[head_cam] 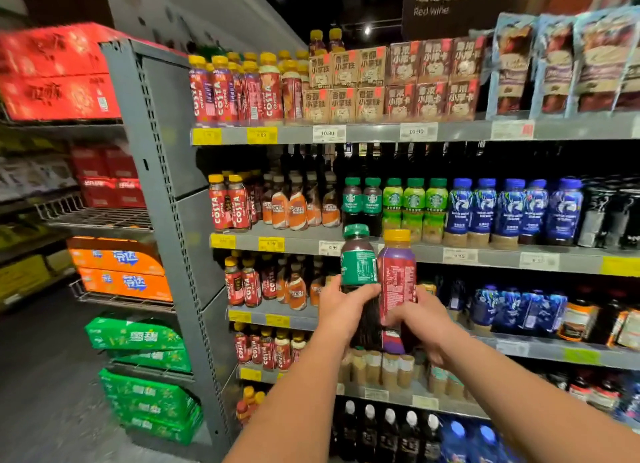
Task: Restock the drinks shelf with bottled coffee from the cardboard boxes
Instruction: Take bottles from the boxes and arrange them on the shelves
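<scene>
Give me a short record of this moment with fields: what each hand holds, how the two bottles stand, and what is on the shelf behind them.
left hand: grips the green-capped bottle low on its body
right hand: grips the yellow-capped bottle low on its body
bottles: upright, side by side, held in front of the shelves, not yet set down
shelf behind: rows of green-capped drinks and blue-capped drinks

The green-capped dark plastic bottle (pixel 359 265) is labelled in green. The yellow-capped plastic bottle (pixel 398 275) is wrapped in purple and red. The grey metal shelf (pixel 381 133) is edged with yellow price tags (pixel 262 135) at its left end.
</scene>
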Tool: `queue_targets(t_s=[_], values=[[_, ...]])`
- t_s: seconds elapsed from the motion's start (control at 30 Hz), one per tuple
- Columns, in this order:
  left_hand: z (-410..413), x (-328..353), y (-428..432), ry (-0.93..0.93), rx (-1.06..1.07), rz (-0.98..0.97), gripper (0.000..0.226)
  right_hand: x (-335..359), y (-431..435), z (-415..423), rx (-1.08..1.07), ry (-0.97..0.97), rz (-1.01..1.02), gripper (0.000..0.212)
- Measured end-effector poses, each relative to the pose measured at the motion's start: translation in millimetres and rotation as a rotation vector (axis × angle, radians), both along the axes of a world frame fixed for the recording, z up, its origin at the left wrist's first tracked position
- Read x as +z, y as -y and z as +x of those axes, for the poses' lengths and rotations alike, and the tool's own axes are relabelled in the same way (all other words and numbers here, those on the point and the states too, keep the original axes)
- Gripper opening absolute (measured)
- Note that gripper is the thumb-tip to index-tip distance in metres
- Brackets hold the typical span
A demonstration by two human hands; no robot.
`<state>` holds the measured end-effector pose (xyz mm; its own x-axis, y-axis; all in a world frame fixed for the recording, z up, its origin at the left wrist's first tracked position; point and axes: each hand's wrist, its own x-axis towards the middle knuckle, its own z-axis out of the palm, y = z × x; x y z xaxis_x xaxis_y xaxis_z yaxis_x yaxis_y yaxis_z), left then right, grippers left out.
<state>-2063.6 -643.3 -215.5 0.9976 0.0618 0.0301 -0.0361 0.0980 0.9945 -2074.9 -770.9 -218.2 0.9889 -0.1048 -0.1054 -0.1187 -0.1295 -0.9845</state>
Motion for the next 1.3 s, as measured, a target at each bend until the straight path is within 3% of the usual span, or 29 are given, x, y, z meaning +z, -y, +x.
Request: queue_targets(t_s=[0.17, 0.53, 1.13, 1.3], values=[[26.4, 16.4, -29.6, 0.082, -0.040, 0.072, 0.054, 15.8, -29.4, 26.3, -0.037, 0.037, -0.015, 0.033], [85.7, 39.0, -59.0, 0.050, -0.053, 0.114, 0.034, 38.4, -66.5, 67.2, -0.145, 0.059, -0.019, 0.033], [146.3, 45.8, -55.8, 0.168, 0.168, 0.144, 0.044, 46.0, -65.2, 145.3, -0.097, 0.054, -0.007, 0.043], [174.0, 48.3, -57.8, 0.193, 0.218, 0.229, 0.057, 49.3, -69.7, 170.6, -0.106, 0.076, -0.007, 0.043]])
